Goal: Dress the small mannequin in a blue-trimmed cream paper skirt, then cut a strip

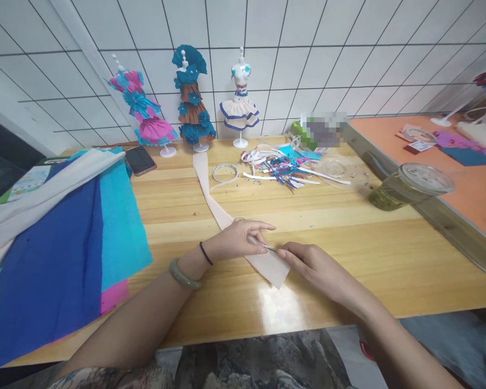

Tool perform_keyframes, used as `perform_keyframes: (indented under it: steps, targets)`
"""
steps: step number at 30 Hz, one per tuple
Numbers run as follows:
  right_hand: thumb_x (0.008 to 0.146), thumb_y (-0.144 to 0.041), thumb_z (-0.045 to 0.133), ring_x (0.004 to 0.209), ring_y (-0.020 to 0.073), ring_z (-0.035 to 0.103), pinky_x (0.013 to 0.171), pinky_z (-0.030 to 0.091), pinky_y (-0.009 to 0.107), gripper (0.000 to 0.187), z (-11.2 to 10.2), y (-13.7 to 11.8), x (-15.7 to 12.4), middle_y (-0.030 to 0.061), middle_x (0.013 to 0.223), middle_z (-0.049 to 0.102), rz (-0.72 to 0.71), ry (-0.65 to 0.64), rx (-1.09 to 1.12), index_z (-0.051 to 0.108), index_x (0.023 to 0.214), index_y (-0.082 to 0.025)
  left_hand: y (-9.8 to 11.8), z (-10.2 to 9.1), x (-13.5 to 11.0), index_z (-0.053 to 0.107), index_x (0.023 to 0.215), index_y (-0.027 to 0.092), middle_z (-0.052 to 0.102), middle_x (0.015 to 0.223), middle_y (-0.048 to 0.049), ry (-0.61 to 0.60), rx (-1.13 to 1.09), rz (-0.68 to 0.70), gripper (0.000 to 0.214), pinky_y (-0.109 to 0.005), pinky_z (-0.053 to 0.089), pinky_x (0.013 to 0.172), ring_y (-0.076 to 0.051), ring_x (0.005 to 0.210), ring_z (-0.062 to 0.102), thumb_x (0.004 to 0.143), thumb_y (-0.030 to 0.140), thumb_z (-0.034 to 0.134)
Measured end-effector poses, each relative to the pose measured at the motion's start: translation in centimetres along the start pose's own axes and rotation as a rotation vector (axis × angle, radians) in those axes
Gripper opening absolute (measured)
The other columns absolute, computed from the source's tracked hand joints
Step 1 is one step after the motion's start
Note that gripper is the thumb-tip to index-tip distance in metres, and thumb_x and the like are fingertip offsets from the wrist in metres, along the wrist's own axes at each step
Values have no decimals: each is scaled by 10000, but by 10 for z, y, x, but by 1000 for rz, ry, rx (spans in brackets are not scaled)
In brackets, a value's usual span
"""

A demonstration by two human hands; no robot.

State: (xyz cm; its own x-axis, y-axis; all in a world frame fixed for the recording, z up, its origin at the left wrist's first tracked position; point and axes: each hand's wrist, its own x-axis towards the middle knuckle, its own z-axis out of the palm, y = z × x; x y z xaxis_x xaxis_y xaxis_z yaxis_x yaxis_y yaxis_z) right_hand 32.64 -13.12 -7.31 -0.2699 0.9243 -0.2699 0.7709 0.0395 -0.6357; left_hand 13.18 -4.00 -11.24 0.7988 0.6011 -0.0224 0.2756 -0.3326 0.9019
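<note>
A long cream crepe-paper strip runs diagonally over the wooden table, from the foot of the middle doll stand to beneath my hands. My left hand grips the strip near its close end, index finger stretched out to the right and thumb low against the paper. Between thumb and forefinger, my right hand holds a thin silvery tool. Its tip points left over the strip, close to my left thumb. Most of the tool is hidden by the fingers, so its kind is unclear.
Three dress forms in paper dresses stand by the tiled wall. Blue crepe sheets and a phone lie left. Behind my hands are a tape roll and paper scraps. A lidded cup stands right, near an orange board.
</note>
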Motion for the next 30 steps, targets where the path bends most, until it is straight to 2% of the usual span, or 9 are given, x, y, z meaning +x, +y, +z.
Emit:
perform_keyframes:
  steps: [5,17,30]
  targets:
    - [945,-455,327,611,156,538,572,360,276,393,3,3,0,23,649,597,12,8,4,503,698,-205,-1,0,0,545,1249,173,693,864,-41,-3,-4,1,544,-247,470,759,-134,801,625,730,274,673]
    - [946,-430,337,602,150,539,565,351,271,376,7,7,1,18,638,597,19,36,6,514,705,-201,-1,-1,0,553,1242,174,693,850,-37,-6,22,15,532,-272,452,819,-140,806,622,739,305,667]
    - [933,-434,359,561,134,489,542,333,260,381,7,8,0,2,594,563,31,82,30,512,680,-194,0,0,1,552,1242,172,689,845,-24,-6,17,-10,539,-266,452,829,-138,824,621,727,277,673]
